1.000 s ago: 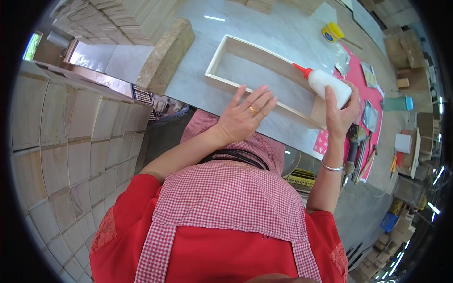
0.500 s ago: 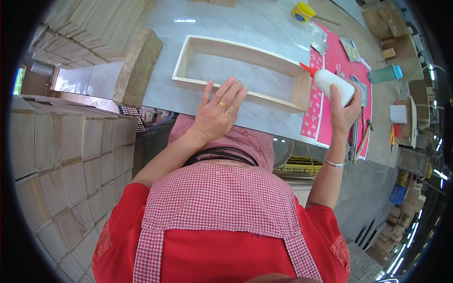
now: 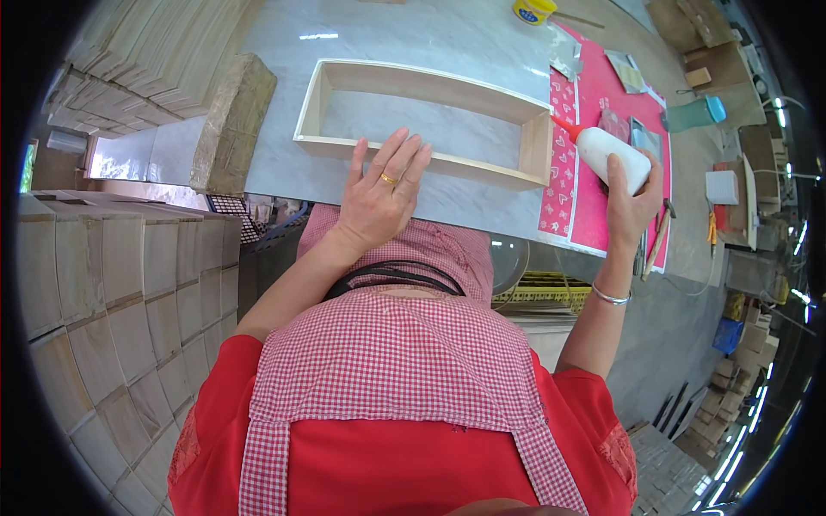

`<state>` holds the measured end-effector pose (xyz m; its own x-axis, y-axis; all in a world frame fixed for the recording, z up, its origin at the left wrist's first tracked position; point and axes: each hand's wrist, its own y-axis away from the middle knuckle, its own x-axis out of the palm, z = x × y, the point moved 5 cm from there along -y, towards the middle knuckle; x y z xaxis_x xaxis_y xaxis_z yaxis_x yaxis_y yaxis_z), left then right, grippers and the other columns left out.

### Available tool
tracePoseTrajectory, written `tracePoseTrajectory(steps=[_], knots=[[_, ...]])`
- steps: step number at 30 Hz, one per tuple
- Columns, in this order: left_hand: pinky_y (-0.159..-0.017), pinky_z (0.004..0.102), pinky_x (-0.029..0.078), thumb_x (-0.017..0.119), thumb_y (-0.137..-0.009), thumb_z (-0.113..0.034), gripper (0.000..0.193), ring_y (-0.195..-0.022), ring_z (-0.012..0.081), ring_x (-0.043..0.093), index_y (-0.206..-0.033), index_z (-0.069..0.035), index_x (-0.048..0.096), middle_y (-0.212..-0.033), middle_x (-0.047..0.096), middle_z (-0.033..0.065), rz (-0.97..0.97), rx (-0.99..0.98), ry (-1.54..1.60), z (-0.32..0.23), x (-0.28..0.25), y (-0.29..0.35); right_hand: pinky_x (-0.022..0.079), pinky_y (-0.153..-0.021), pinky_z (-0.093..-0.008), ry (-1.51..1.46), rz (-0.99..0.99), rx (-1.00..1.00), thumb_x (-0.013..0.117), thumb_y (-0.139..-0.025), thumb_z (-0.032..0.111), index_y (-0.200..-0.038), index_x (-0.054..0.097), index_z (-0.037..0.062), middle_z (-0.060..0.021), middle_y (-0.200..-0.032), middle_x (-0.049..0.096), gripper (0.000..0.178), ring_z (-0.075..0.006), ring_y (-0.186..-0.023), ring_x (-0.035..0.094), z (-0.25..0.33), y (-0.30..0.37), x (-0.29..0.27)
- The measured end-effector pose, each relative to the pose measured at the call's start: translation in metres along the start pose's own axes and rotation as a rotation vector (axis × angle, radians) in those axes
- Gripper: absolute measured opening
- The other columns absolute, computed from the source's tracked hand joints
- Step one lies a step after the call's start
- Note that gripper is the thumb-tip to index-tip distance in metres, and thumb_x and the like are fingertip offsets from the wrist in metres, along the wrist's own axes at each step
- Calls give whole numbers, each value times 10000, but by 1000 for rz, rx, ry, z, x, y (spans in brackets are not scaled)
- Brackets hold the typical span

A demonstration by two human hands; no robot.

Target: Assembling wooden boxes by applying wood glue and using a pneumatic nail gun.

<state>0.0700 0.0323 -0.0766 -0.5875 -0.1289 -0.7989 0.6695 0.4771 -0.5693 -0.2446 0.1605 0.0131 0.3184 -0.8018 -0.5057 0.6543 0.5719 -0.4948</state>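
Observation:
A long rectangular wooden frame [image 3: 482,168] lies on the grey marbled tabletop, with a white line along its far and left top edges. My left hand [image 3: 383,185] rests on the near side of this frame, fingers stretched out over the rim, a gold ring on one finger. In my right hand [image 3: 635,193] is a white squeeze bottle [image 3: 613,159] with a red nozzle, tilted so the tip points at the frame's far right corner. Whether the tip touches the wood I cannot tell.
A thick wooden block [image 3: 232,125] stands left of the frame, beside stacked thin boards [image 3: 155,60]. A yellow tub [image 3: 533,10] sits at the far side. On the pink patterned sheet [image 3: 594,86] lie a hammer [image 3: 658,236] and other tools; a teal bottle [image 3: 693,114] is beyond. Stacked wooden pieces [image 3: 120,275] rise at left.
The whole view has shifted slightly, so the table things appear a little further left and up. The nozzle stays near the frame's right corner, and both hands keep their hold.

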Motion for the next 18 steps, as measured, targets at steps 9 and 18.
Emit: tracePoseTrajectory(steps=[9, 18], knots=[[-1176, 538, 163, 677, -788, -122, 642, -1382, 238, 421, -1403, -84, 496, -1427, 492, 62, -6, -4, 9, 1, 1, -1, 511, -814, -299, 51, 54, 13, 786, -829, 143, -1166, 572, -3, -96, -1077, 616, 425, -165, -952, 604, 15, 26, -26], [-1180, 546, 141, 689, -778, -128, 682, -1398, 253, 399, -1422, -84, 469, -1465, 448, 81, -7, 2, 23, 4, 3, 1, 518, -822, -300, 10, 144, 117, 781, -829, 152, -1185, 559, 5, -87, -1081, 611, 445, -167, -967, 605, 27, 48, -48]])
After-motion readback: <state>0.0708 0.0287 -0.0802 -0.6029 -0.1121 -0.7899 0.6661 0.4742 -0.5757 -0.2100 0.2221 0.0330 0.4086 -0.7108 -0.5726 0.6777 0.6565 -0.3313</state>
